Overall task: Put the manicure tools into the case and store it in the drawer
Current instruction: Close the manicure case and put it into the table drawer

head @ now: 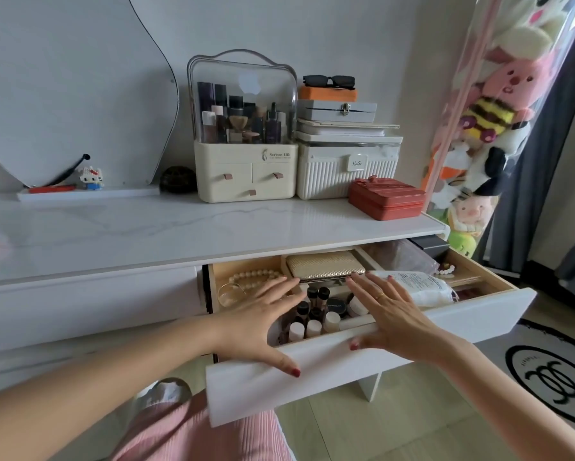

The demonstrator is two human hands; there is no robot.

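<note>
**A:** Where is the case?

**B:** A gold, woven-textured case (325,264) lies flat in the open drawer (356,371), at the back of the middle section, partly tucked under the white tabletop (166,231). From the task I judge it to be the manicure case, though I cannot see inside it. Its long axis runs left to right, parallel to the drawer front.

**A:** And the hands?

**B:** Both are spread flat, fingers straight, holding nothing. The left hand (261,319) reaches in from the left, fingertips pointing towards the case's left end; its thumb rests on the drawer's front edge. The right hand (387,316) reaches in from the right, fingertips at or just short of the case's front right corner; I cannot tell if they touch. Its thumb also rests on the front edge. The case lies straight ahead of both hands, further into the drawer, the right hand slightly nearer.

**A:** What surrounds the case?

**B:** Just in front of it, between the hands, stand small bottles (307,322) and jars. To its left, a pearl bracelet (253,277); to its right, a white packet (416,287).

**A:** What seems left to do?

**B:** With the case apparently stored, the drawer probably needs pushing shut, away from the body, by both thumbs' edge.
</note>
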